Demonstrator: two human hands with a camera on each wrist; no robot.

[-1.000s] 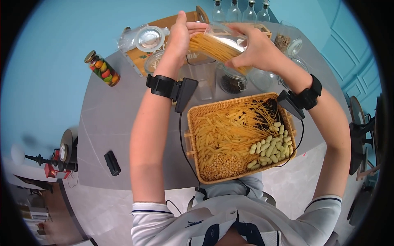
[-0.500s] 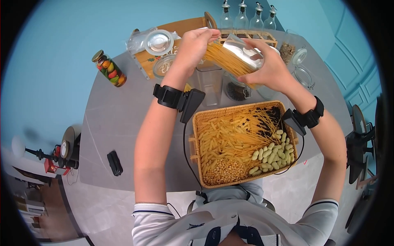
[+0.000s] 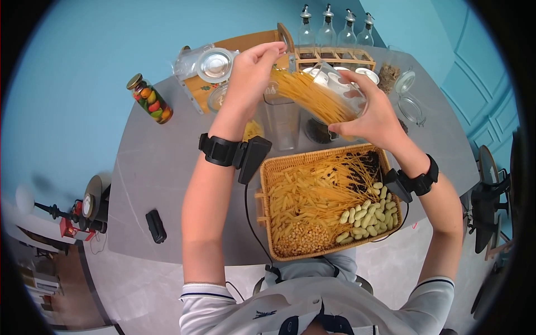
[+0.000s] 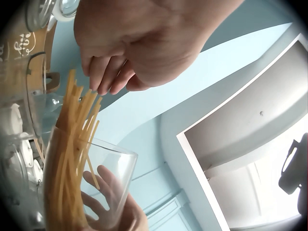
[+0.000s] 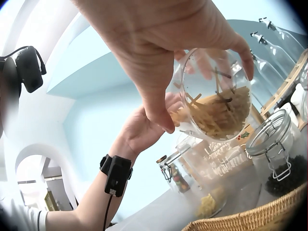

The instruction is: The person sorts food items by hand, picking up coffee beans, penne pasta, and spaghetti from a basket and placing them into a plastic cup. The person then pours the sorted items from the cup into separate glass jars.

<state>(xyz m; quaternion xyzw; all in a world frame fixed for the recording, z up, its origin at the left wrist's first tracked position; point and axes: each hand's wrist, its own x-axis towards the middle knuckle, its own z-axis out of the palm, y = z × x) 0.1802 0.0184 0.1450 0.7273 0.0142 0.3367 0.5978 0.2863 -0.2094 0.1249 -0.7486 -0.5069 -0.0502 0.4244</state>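
My right hand grips a clear container of spaghetti, fingers and thumb around its side. The container is tilted, its mouth toward the left. Long strands stick out of the mouth in the left wrist view. My left hand is raised beside the protruding ends, fingers extended and slightly bent. In the left wrist view its fingertips are right at the strand tips. Beneath the spaghetti stands a tall clear container, upright on the table.
Nearer me, a wicker basket holds penne, spaghetti, corn kernels, peanuts and black beans. A clip-top jar with dark contents stands behind it. Several glass bottles sit in a wooden rack at the back. A jar of colourful fruit is at left.
The spaghetti container has shifted right and toward me, with more strands showing at its mouth. My left hand stays by the strand ends. The head view has shifted slightly.
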